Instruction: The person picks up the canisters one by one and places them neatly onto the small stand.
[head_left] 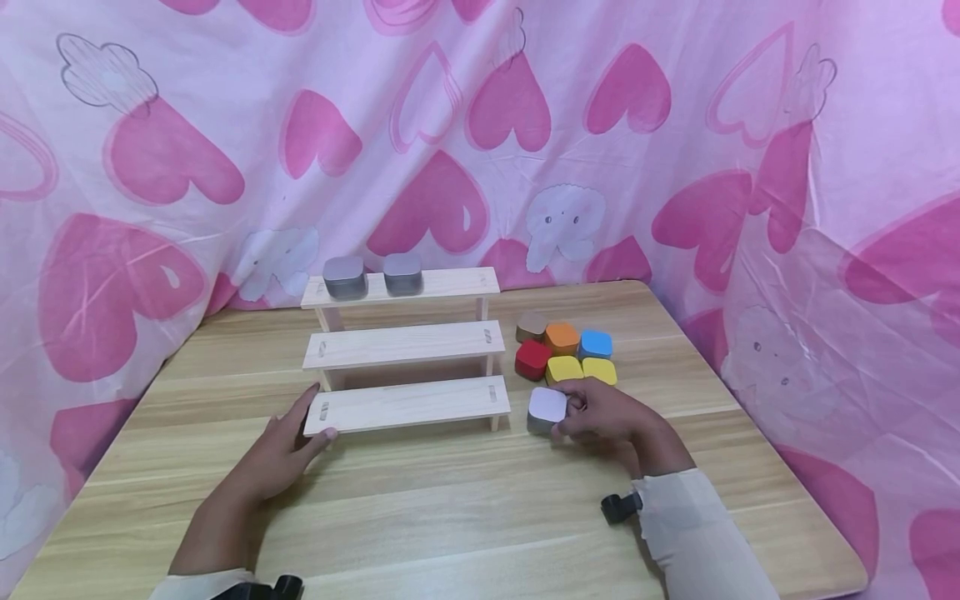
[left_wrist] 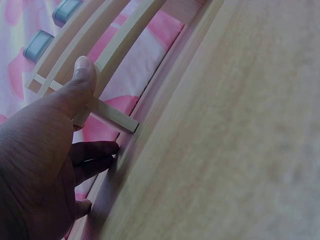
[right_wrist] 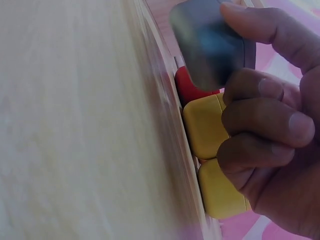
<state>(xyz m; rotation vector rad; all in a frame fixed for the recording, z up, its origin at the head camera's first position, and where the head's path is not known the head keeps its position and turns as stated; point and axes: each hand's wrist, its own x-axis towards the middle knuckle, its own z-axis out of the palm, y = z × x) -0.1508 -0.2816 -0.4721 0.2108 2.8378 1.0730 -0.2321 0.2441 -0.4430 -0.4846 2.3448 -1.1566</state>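
Note:
My left hand [head_left: 276,460] holds the left end of the lowest board of a three-step wooden shelf [head_left: 408,406]; in the left wrist view the thumb [left_wrist: 82,75] lies against the board's front edge. Between thumb and fingers, my right hand [head_left: 611,412] pinches a grey rounded-square block [head_left: 547,404] just right of that board. The right wrist view shows the block [right_wrist: 207,45] at the thumb tip, with the other fingers curled. Two more grey blocks, one at the left [head_left: 345,279] and one beside it [head_left: 402,275], stand on the top step.
Behind my right hand, several blocks sit grouped on the wooden table [head_left: 450,517]: brown [head_left: 531,327], orange [head_left: 562,338], blue [head_left: 596,343], red [head_left: 532,360] and two yellow [head_left: 564,371]. A pink heart-patterned cloth [head_left: 570,158] hangs behind and beside the table.

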